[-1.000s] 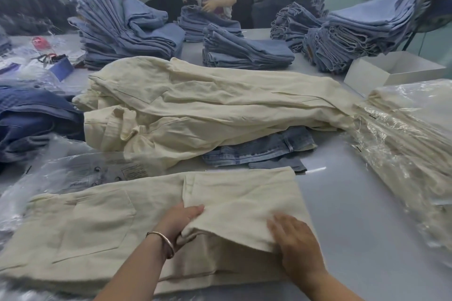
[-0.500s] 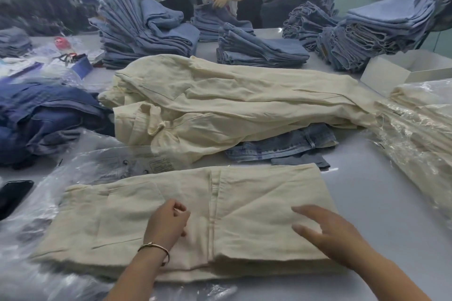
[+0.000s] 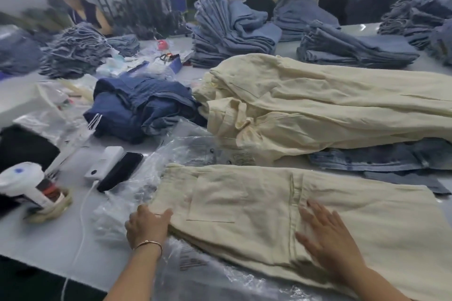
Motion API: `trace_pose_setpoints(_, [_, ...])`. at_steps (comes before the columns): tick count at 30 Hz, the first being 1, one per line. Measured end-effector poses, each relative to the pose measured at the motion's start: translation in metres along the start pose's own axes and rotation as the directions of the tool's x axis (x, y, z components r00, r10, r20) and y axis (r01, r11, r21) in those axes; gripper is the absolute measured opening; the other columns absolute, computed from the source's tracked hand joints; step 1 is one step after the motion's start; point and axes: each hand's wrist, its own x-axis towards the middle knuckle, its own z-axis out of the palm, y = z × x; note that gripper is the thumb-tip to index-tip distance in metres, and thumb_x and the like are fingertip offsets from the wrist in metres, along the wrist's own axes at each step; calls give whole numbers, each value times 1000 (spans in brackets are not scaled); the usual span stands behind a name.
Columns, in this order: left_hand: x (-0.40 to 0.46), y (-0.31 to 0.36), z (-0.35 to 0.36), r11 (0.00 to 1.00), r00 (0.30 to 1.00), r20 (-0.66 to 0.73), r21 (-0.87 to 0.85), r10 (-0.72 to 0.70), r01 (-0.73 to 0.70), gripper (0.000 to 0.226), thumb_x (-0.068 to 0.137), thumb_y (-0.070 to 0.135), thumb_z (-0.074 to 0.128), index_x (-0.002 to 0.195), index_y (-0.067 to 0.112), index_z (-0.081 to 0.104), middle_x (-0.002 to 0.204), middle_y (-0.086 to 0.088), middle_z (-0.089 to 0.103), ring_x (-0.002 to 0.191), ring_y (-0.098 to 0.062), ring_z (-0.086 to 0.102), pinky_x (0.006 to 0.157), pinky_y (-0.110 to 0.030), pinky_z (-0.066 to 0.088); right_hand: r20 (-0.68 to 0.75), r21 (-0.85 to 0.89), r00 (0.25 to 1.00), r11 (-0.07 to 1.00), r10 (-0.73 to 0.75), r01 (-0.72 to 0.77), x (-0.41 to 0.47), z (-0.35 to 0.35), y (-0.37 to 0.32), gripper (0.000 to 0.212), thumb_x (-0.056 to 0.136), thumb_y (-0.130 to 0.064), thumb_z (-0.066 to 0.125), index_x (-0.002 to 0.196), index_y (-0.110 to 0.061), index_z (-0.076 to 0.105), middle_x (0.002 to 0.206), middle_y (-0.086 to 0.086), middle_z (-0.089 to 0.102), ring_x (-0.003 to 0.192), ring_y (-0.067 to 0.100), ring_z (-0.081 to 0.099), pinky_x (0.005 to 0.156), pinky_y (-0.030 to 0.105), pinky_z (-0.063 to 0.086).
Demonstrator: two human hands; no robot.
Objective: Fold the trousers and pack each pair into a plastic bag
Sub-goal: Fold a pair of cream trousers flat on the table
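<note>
A folded pair of cream trousers lies flat on the table in front of me, back pocket up. My left hand grips its left end, thumb on top of the cloth. My right hand lies flat on the fold with fingers spread. A clear plastic bag lies partly under the trousers at the near edge. More clear bags lie just beyond. A heap of unfolded cream trousers sits behind.
A dark phone and white power bank lie to the left, with a white dispenser near the left edge. Dark blue jeans and stacks of light denim fill the back. Two people work at the far side.
The view has swung left. My left hand has slid from the middle of the folded trousers to their left end and gripped it. My right hand has come down flat onto the cloth.
</note>
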Motion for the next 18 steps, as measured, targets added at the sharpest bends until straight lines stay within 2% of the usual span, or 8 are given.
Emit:
trace_pose_setpoints(3, [19,-6,-5,998,994,93,-39,-53,56,79,71,61,71,126,8,49,120,-16,60,111,-36,55,93,-42,41,-21,-7,1000,1000,19,-19,0,1,-1,69,92,-66,29,152,-38,8,161,-11,-7,148,7,-6,116,30,-10])
trace_pose_setpoints(6, [43,-8,-8,972,975,205,-199,-82,124,60,68,59,75,101,10,66,102,-14,69,93,-33,63,92,-43,48,-52,1,998,1000,29,-29,-1,2,-3,68,92,-65,32,152,-39,11,161,-13,-3,148,5,-2,116,29,-9])
trace_pose_setpoints(8, [52,-4,-8,966,966,255,-238,-44,106,47,63,53,79,86,14,67,94,-12,70,87,-32,64,90,-45,50,-61,9,998,1000,27,-27,-1,3,-2,68,92,-65,32,152,-39,14,161,-12,-2,148,6,-1,116,29,-9])
trace_pose_setpoints(10, [54,1,-5,961,961,275,-268,6,71,46,61,45,82,94,16,67,95,-8,70,89,-31,65,90,-45,50,-65,7,998,1000,26,-26,-1,4,-1,67,92,-66,30,152,-39,13,161,-12,-3,148,6,-1,115,28,-10])
trace_pose_setpoints(13, [54,5,-1,965,972,222,-260,74,-14,27,69,34,81,91,23,67,94,-4,71,83,-26,64,82,-39,53,-60,1,998,1000,28,-28,-2,5,-1,67,93,-65,25,152,-38,10,160,-12,-8,147,5,-6,114,27,-14])
trace_pose_setpoints(14, [56,4,2,965,971,218,-260,95,-36,26,73,31,79,96,24,69,99,-5,71,85,-26,64,82,-38,52,-55,-4,998,1000,26,-26,-3,6,0,67,94,-65,22,152,-38,8,160,-11,-10,147,5,-9,113,27,-15])
trace_pose_setpoints(16, [57,2,5,960,963,241,-277,117,-47,38,79,24,75,115,16,68,110,-8,70,96,-29,63,87,-38,50,-51,-5,999,1000,17,-17,-3,6,2,66,94,-65,19,153,-37,6,160,-11,-12,146,5,-11,113,27,-17])
trace_pose_setpoints(18, [52,8,0,959,972,194,-274,130,-73,39,82,23,72,119,12,67,116,-10,68,103,-31,62,94,-40,48,-58,12,998,1000,18,-18,-4,7,3,65,95,-63,21,153,-37,8,161,-10,-9,147,6,-9,112,27,-18])
